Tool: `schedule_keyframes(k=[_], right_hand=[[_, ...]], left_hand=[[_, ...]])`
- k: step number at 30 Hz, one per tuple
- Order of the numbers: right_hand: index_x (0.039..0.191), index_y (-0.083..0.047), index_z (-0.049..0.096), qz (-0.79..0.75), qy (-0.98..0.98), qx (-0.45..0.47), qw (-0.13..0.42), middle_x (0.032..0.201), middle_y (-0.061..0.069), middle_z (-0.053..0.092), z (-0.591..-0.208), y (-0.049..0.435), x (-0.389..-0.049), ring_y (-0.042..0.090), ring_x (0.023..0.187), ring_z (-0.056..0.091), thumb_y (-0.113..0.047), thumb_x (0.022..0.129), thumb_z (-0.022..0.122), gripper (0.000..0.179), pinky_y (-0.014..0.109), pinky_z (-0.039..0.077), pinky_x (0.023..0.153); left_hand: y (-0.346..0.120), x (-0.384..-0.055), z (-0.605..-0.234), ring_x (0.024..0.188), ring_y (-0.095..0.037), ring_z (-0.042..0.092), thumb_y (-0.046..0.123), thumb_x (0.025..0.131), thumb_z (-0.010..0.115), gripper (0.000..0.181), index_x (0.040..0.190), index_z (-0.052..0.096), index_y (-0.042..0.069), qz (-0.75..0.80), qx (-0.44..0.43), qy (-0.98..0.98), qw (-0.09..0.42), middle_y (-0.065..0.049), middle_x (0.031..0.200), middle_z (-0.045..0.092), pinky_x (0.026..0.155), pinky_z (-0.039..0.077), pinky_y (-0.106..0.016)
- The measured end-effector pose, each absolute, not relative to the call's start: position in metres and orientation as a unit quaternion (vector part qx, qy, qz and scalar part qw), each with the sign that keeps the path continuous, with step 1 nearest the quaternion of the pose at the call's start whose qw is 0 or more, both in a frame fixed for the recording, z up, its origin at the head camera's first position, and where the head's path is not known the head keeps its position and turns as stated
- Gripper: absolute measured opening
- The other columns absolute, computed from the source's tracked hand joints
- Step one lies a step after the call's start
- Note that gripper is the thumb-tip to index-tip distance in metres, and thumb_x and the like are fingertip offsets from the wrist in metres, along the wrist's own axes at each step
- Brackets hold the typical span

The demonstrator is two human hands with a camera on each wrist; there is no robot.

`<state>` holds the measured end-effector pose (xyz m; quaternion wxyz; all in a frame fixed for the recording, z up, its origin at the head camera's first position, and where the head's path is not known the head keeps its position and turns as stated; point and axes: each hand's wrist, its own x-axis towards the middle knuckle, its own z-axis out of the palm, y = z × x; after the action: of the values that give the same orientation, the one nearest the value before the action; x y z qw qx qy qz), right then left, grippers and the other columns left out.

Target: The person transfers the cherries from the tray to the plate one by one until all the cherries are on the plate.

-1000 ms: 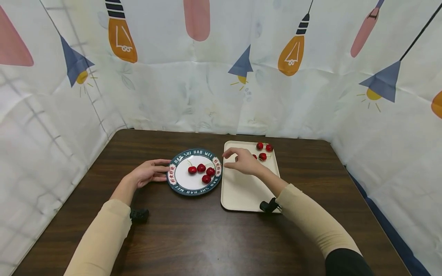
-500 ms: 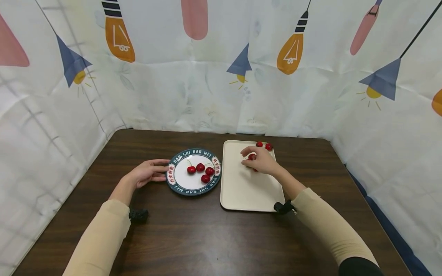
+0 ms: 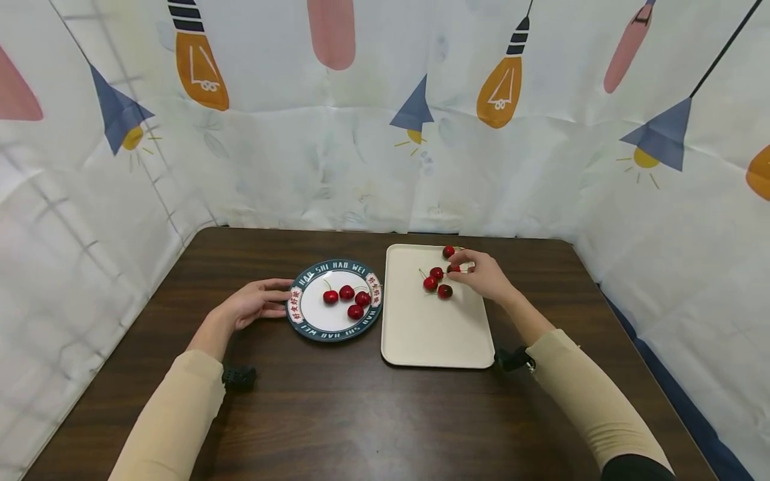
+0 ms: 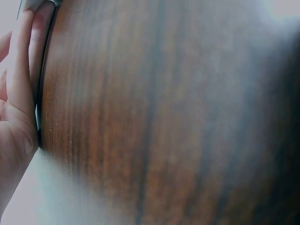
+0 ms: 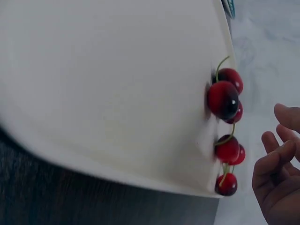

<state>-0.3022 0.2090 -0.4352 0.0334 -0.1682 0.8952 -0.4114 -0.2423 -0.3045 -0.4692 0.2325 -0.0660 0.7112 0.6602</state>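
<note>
**A:** State the left-hand condition.

**B:** The left hand [image 3: 259,304] is at the left side of the round plate [image 3: 321,317], fingers extended and touching the rim.

**A:** Plate contents?

**B:** Four red cherries [image 3: 346,292], lying from the centre towards the right of the white area.

**A:** Right-hand condition?

**B:** The right hand [image 3: 486,275] is over the far right portion of the cream tray [image 3: 433,334], fingers bent, thumb and forefinger spaced apart near the fruit. The hand partly hides the nearest cherry, so fingertip contact cannot be confirmed.

**A:** Tray contents?

**B:** Six tray cherries [image 5: 222,100] in the right wrist view, some with green stems, grouped in the far half.

**A:** Layout?

**B:** Tray just beside plate, both on the dark wood-grain table [image 3: 313,414].
</note>
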Motion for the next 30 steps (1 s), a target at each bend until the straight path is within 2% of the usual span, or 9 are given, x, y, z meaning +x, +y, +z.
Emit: schedule_keyframes(k=[8,11,22,30], right_hand=[[0.126,-0.004,0.068,-0.414,0.900,-0.133,0.040,0.123,0.016,0.067,-0.440,0.221,-0.308,0.029,0.085,0.056,-0.019,0.096,0.075,0.035,0.037,0.052,0.064],[0.129,-0.005,0.066,-0.416,0.900,-0.123,0.048,0.128,0.017,0.064,-0.442,0.224,-0.311,0.028,0.081,0.056,-0.020,0.096,0.074,0.037,0.035,0.054,0.063],[0.137,-0.006,0.061,-0.419,0.899,-0.100,0.075,0.136,0.017,0.059,-0.449,0.229,-0.315,0.029,0.084,0.059,-0.023,0.098,0.072,0.044,0.037,0.056,0.067],[0.140,-0.006,0.059,-0.418,0.899,-0.102,0.081,0.139,0.018,0.059,-0.451,0.225,-0.317,0.023,0.066,0.053,-0.019,0.098,0.072,0.045,0.033,0.051,0.057]], left_hand=[[-0.305,-0.241,-0.468,0.095,-0.022,0.071,0.021,0.101,0.069,0.069,0.159,0.036,0.005,0.660,-0.073,0.710,0.234,-0.022,0.138,0.050,0.091,0.058,-0.036],[-0.305,-0.241,-0.469,0.092,-0.021,0.072,0.020,0.101,0.069,0.069,0.159,0.036,0.005,0.660,-0.074,0.711,0.233,-0.020,0.136,0.052,0.090,0.059,-0.036],[-0.305,-0.242,-0.470,0.089,-0.021,0.072,0.016,0.102,0.067,0.065,0.158,0.036,0.003,0.667,-0.066,0.707,0.226,-0.016,0.127,0.059,0.089,0.060,-0.038],[-0.303,-0.241,-0.469,0.089,-0.021,0.073,0.017,0.101,0.068,0.068,0.159,0.035,0.003,0.668,-0.067,0.705,0.229,-0.016,0.126,0.061,0.090,0.059,-0.038]])
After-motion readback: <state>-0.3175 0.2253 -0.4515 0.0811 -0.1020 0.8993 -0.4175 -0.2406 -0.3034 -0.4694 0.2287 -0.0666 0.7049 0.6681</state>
